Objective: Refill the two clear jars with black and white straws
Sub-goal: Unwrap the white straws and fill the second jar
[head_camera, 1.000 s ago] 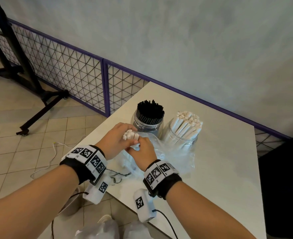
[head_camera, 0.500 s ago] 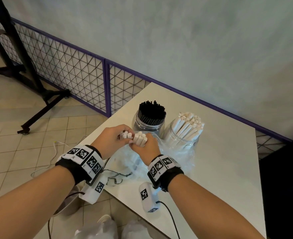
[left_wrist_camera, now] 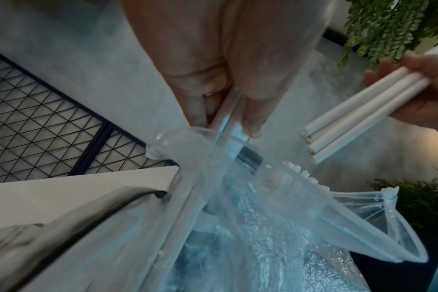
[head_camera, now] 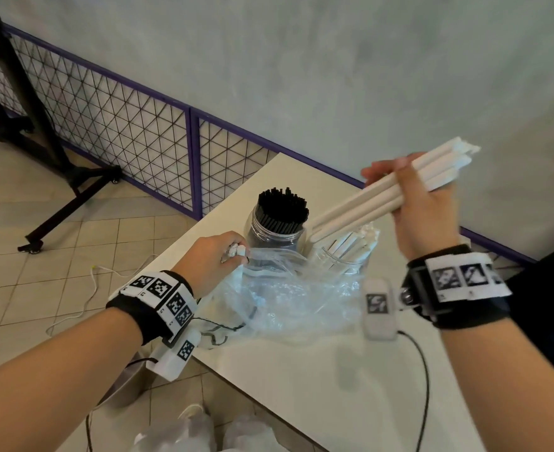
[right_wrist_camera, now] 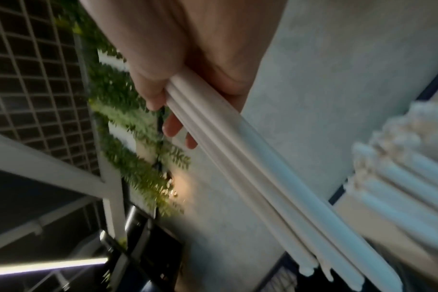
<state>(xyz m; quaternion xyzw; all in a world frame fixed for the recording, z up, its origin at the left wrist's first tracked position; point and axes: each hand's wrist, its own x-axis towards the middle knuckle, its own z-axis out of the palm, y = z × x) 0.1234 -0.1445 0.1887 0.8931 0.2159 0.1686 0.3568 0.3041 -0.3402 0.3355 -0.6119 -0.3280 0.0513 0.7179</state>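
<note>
Two clear jars stand side by side on the white table (head_camera: 301, 380): the left jar (head_camera: 274, 234) is packed with black straws (head_camera: 282, 207), the right jar (head_camera: 344, 257) holds white straws. My right hand (head_camera: 422, 203) grips a bundle of white straws (head_camera: 377, 197) (left_wrist_camera: 358, 114) (right_wrist_camera: 250, 164), raised and tilted above the right jar. My left hand (head_camera: 213, 259) pinches the mouth of a clear plastic bag (head_camera: 288, 298) (left_wrist_camera: 250, 227) together with a few white straws (left_wrist_camera: 228, 114) whose lower parts are still inside the bag. The bag lies crumpled in front of the jars.
A purple-framed wire mesh fence (head_camera: 122, 119) runs along the grey wall behind the table. A black stand (head_camera: 50, 151) is on the tiled floor at left, with a white cable (head_camera: 86, 298). Plastic bags (head_camera: 204, 432) lie below the table's near edge.
My right hand has pulled a bundle of white straws out of the bag and lifted it up and to the right, above the jars. The left hand stays at the bag's mouth.
</note>
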